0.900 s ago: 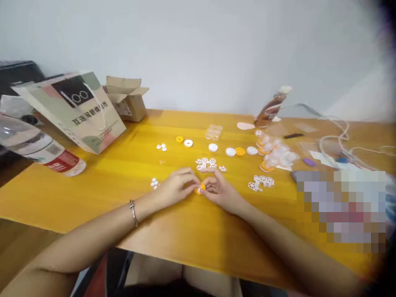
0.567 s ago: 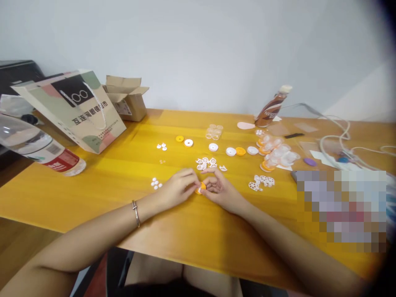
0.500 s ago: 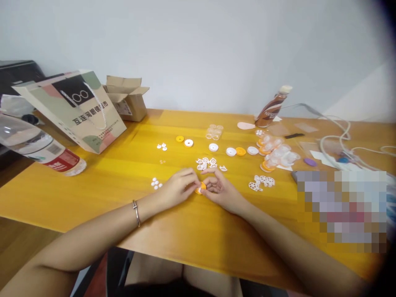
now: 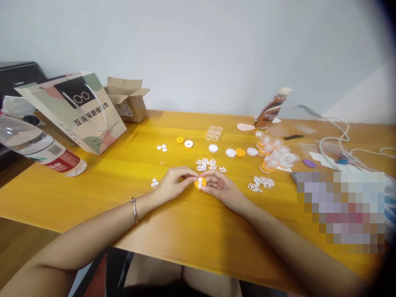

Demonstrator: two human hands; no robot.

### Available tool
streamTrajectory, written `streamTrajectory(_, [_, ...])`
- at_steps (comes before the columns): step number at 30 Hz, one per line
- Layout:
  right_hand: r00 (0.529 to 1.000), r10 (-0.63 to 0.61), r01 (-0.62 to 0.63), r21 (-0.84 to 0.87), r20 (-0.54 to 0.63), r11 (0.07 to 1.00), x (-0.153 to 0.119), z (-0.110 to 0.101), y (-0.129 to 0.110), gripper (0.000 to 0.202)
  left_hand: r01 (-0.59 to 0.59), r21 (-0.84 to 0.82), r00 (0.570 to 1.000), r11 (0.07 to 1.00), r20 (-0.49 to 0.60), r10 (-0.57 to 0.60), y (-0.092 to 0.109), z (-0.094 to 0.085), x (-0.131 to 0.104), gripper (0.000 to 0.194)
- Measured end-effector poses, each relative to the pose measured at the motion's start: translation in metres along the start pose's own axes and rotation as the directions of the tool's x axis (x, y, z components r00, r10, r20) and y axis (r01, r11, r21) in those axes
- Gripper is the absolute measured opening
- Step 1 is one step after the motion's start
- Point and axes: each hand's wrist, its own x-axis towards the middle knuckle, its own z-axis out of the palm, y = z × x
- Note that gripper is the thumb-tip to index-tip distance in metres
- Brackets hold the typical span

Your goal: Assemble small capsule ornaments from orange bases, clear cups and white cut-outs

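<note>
Between my two hands is a round orange plastic disc (image 4: 196, 186) with small white round pieces (image 4: 200, 180) on its face. My left hand (image 4: 176, 180) pinches its left edge with thumb and fingers. On the other side, my right hand (image 4: 223, 187) grips the disc's right edge, fingers curled. Just beyond the hands lies a cluster of white spoked wheel-shaped parts (image 4: 204, 164). More white cut-out wheel parts (image 4: 261, 183) lie to the right. Small white round caps (image 4: 154, 182) sit left of my left hand, partly hidden by it.
Orange and white discs (image 4: 230, 153) form a loose row farther back, near clear plastic cups (image 4: 214, 133). Clear-and-orange pieces (image 4: 275, 153) stand at right, before a brown drink bottle (image 4: 270, 108). At left are a water bottle (image 4: 46, 148), a paper bag (image 4: 77, 111) and a cardboard box (image 4: 136, 105).
The orange disc has tipped so its face with the white pieces shows more. My left fingers have shifted to its edge, and my right fingers have closed in around it.
</note>
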Motion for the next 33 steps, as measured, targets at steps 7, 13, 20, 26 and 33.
streamTrajectory(7, [1.000, -0.027, 0.027, 0.018, -0.006, 0.999, 0.0000, -0.0008, -0.0002, 0.035, -0.092, 0.052, 0.995, 0.994, -0.044, 0.095, -0.0002, 0.0004, -0.0030, 0.020])
streamTrajectory(13, [1.000, -0.003, 0.003, 0.043, -0.011, 0.999, 0.0019, -0.0016, 0.0035, 0.035, -0.227, 0.189, 0.972, 0.955, -0.019, 0.235, 0.0046, -0.0015, -0.0039, 0.015])
streamTrajectory(20, [0.999, 0.008, -0.005, 0.082, -0.033, 0.997, 0.0034, -0.0020, 0.0054, 0.038, -0.263, 0.282, 0.965, 0.923, 0.059, 0.257, 0.0049, 0.0010, -0.0051, 0.014])
streamTrajectory(26, [0.998, 0.009, -0.004, 0.075, -0.055, 0.997, 0.0026, -0.0014, 0.0025, 0.037, -0.238, 0.235, 0.971, 0.942, 0.046, 0.234, 0.0071, 0.0014, -0.0057, 0.015])
streamTrajectory(33, [0.997, 0.000, 0.003, 0.044, -0.078, 0.999, 0.0025, -0.0037, 0.0023, 0.038, -0.136, 0.161, 0.985, 0.978, -0.088, 0.152, 0.0034, -0.0066, 0.0028, 0.016])
